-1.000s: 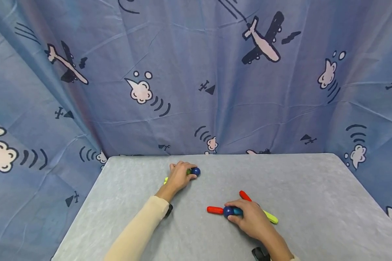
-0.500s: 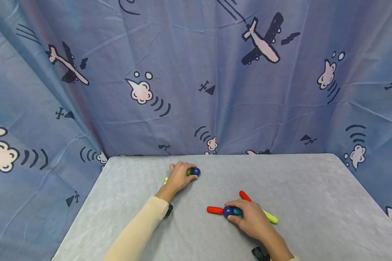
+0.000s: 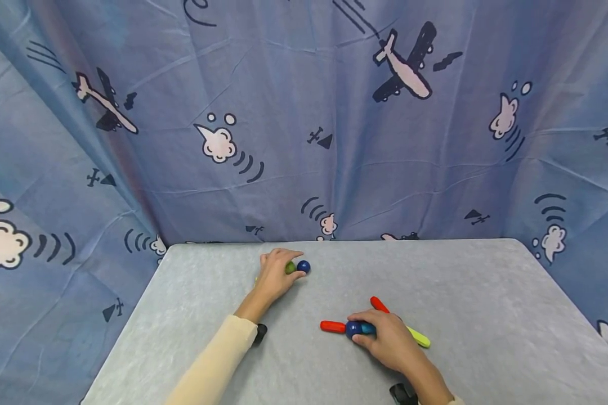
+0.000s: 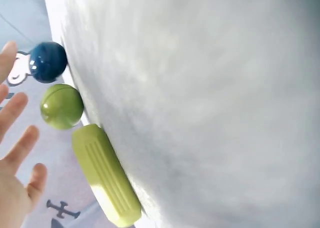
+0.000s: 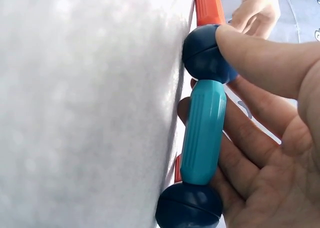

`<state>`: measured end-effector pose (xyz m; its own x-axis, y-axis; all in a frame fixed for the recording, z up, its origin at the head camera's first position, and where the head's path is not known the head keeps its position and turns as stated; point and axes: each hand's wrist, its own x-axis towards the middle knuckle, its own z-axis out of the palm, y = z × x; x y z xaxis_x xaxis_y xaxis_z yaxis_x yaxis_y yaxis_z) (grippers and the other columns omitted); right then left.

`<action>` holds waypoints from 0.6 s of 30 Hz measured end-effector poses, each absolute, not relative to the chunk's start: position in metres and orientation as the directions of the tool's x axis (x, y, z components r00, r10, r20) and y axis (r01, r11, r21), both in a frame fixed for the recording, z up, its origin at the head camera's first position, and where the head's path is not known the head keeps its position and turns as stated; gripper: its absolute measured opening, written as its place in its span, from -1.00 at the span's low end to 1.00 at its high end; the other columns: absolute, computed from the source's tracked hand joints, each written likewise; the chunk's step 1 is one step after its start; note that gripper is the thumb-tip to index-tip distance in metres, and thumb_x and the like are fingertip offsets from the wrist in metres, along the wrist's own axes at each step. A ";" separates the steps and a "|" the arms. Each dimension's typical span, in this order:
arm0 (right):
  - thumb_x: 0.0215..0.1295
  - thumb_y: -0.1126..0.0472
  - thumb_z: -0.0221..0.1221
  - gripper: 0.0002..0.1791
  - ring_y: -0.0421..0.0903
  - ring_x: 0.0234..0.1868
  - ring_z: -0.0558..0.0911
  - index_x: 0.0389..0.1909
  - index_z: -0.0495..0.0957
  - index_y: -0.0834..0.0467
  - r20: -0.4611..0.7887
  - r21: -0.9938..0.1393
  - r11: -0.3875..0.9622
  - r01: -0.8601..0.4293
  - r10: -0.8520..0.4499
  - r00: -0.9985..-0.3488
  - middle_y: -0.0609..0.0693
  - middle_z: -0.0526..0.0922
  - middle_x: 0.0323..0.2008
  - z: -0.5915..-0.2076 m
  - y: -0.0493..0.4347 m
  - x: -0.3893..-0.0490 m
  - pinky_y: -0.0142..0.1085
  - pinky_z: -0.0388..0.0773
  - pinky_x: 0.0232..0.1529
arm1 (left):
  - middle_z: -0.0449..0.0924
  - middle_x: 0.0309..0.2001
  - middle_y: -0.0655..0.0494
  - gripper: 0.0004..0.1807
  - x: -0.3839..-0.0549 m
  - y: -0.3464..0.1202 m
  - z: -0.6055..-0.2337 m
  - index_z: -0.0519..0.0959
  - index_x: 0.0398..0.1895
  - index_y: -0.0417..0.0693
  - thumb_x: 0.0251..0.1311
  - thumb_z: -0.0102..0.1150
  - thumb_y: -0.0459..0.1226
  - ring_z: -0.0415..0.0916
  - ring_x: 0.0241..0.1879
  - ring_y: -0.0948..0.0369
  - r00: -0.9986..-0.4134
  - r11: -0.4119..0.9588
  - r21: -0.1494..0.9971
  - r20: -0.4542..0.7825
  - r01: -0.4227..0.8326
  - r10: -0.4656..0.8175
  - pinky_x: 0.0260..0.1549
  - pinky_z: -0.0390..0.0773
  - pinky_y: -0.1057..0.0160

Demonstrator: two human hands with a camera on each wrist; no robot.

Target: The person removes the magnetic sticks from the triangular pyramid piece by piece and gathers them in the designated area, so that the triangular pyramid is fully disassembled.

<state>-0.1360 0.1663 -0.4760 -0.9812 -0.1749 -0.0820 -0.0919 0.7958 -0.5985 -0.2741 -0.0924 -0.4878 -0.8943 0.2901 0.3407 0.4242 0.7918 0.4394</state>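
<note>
At the far left of the table, my left hand (image 3: pixel 273 278) hovers with spread fingers around a blue ball (image 3: pixel 304 266) and a green ball (image 3: pixel 290 268). The left wrist view shows these balls in a row with a yellow-green toy rod (image 4: pixel 106 175), the fingers (image 4: pixel 19 147) apart from them. My right hand (image 3: pixel 392 343) grips a toy made of rods and balls, its thumb on a dark blue ball (image 5: pixel 204 53). A red rod (image 3: pixel 332 326) sticks out left of that ball. Behind it, a teal rod (image 5: pixel 203 133) leads to a second blue ball (image 5: pixel 189 206).
Beyond the right hand, another red rod (image 3: pixel 379 304) and a yellow-green rod (image 3: pixel 418 337) stick out, partly hidden by the hand. A blue curtain (image 3: pixel 263 140) printed with planes hangs along the back edge of the grey table (image 3: pixel 476 292).
My left hand's fingers have spread and lifted off the green and blue balls, which stay in place on the table. The right hand and its toy have not visibly moved.
</note>
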 end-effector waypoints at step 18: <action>0.09 0.07 0.46 -0.59 -0.03 0.10 0.63 0.00 0.67 -0.18 -0.117 -0.557 0.827 -0.073 -0.165 -0.979 -0.14 0.71 0.01 -0.477 0.162 -0.138 0.13 0.44 0.20 | 0.69 0.03 0.22 -0.63 -0.175 -0.092 -0.468 0.67 0.06 0.03 0.17 0.39 -0.17 0.57 0.11 0.19 -0.894 0.644 0.639 0.169 0.420 0.416 0.15 0.52 0.08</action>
<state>-0.1383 0.1622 -0.4771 -0.9794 -0.1651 -0.1166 -0.0731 0.8271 -0.5573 -0.1749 -0.0920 -0.4679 -0.8936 0.4160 0.1685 0.4203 0.6438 0.6394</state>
